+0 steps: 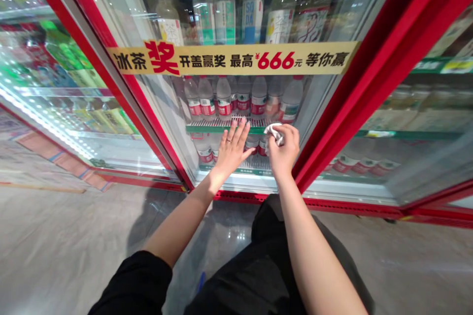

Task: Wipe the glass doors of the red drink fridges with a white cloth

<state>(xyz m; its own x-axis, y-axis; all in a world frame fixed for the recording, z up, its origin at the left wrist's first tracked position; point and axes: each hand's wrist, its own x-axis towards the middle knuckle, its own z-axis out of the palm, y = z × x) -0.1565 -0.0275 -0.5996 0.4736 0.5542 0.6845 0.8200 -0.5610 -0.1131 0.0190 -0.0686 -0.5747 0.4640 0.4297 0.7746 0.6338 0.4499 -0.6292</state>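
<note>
My left hand [234,149] is spread flat at the glass door [166,108] of a red-framed drinks cooler, fingers apart, with a ring on one finger. Beside it, my right hand [285,150] is closed around a crumpled white cloth or tissue [274,133], held at the same glass. I cannot tell which of the two materials it is. A yellow banner strip [236,59] with red and black lettering runs across the door above both hands. Behind the glass, water bottles with red labels [223,98] stand on a green-edged shelf [207,128].
Taller drink bottles [225,10] fill the upper shelf. To the left is another lit cooler [84,93] with green bottles, and to the right a further glass-fronted section [369,157]. Red frame posts [347,88] stand between them. The grey tiled floor [74,246] lies below.
</note>
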